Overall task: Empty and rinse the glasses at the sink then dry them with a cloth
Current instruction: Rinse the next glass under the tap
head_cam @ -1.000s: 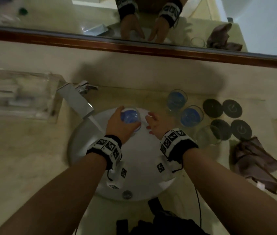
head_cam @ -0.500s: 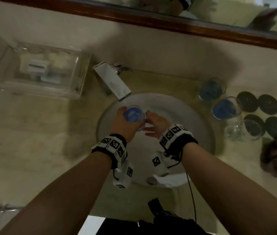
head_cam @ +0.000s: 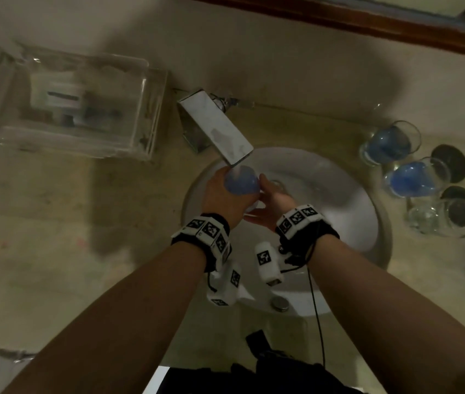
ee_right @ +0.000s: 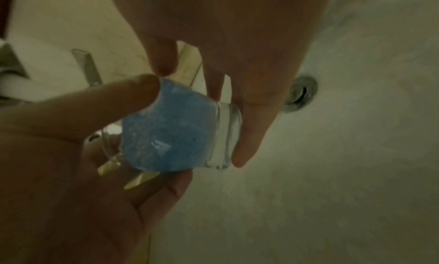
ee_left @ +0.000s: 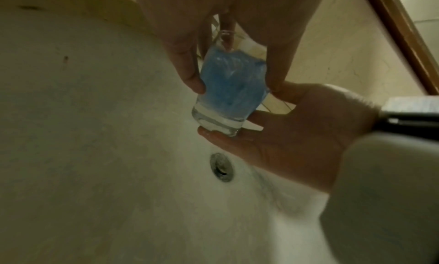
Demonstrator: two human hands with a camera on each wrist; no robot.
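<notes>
Glass [head_cam: 241, 182] of blue liquid is sitting in my left hand [head_cam: 222, 200], fingers wrapping it, over the sink [head_cam: 339, 223] under the tap [head_cam: 217, 129]; my right hand [head_cam: 271, 206] is lying flat, steadying its base.

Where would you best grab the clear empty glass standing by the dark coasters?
Probably around its side wall, from above and the sink side. The empty glass stands upright with its open mouth up, and two blue-filled glasses crowd it behind while the coasters sit on its right, so the near side looks freest.
</notes>
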